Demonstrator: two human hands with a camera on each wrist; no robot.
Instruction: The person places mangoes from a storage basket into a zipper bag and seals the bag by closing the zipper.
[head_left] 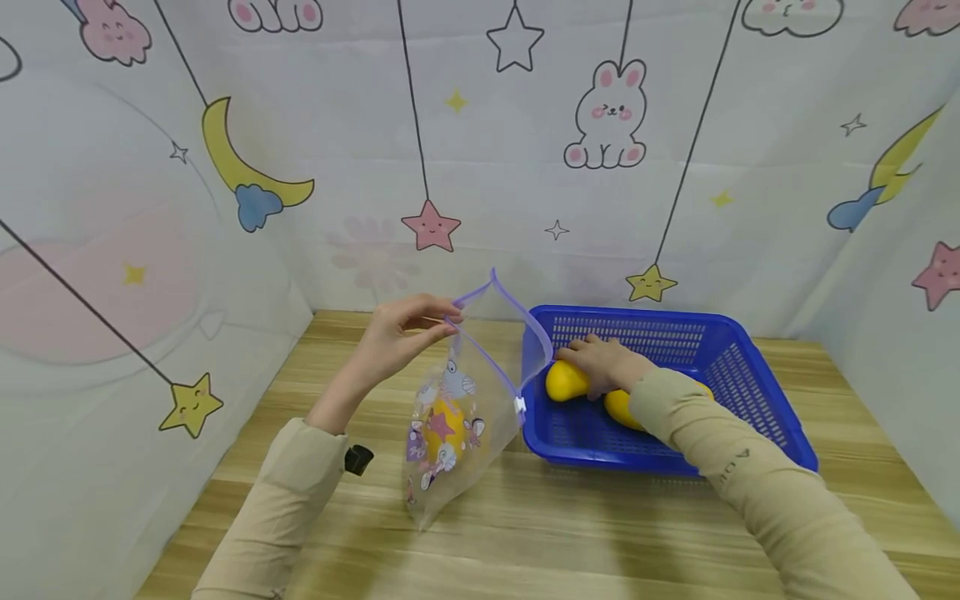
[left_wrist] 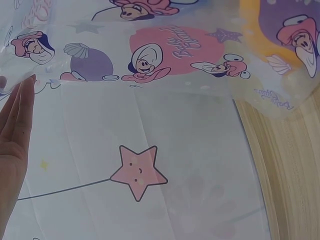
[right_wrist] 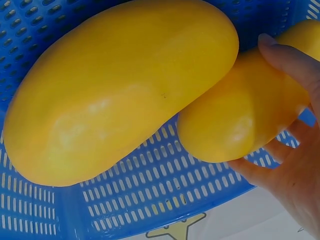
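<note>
My left hand [head_left: 405, 333] pinches the purple rim of a clear slider zip bag [head_left: 487, 433] printed with cartoon sea figures. The bag's mouth gapes towards the basket, and its white slider hangs at the right side. Inside lies a yellow-orange thing [head_left: 447, 429], partly covered by the prints. In the blue basket [head_left: 600, 458], my right hand [head_left: 603, 364] grips a yellow pear-shaped fruit [head_left: 566, 381]. The right wrist view has the thumb on one side of this fruit [right_wrist: 225, 120] and fingers on the other. Beside it lies a large yellow mango [right_wrist: 125, 90], partly behind my sleeve in the head view.
The basket stands at the back right of a wood-grain table [head_left: 360, 533]. A white cloth [head_left: 510, 167] with printed stars, moons and rabbits hangs behind and at both sides. Another bit of yellow [head_left: 705, 389] shows past my right sleeve; whether it belongs to the mango I cannot tell.
</note>
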